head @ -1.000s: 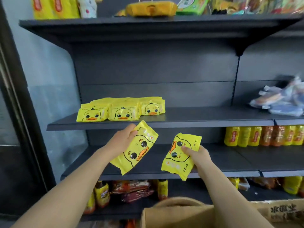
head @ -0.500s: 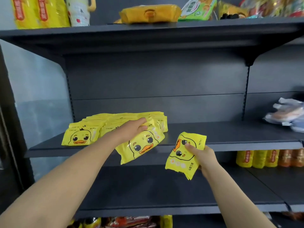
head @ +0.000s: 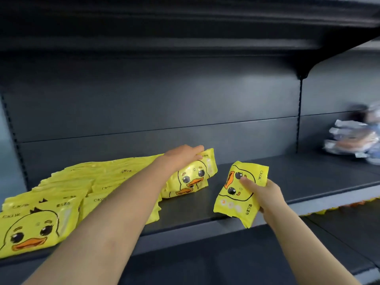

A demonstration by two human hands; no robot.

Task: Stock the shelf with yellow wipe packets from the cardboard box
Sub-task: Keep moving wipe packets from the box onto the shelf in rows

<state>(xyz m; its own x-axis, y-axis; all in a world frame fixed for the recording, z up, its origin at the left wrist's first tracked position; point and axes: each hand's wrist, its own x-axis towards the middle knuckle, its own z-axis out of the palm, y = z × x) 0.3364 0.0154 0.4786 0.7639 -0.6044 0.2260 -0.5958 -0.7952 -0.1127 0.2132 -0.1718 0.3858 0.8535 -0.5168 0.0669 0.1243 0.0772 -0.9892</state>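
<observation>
Left hand [head: 183, 159] reaches forward flat; right hand [head: 266, 195] fingers [head: 247, 182] curl, pinching.

The packets [head: 241, 190] are bright yellow, printed with a black-outlined duck face, orange bill and black eyes, against a dark grey shelf [head: 287, 175], with pale blurred wrappers [head: 353, 138] nearby.
</observation>
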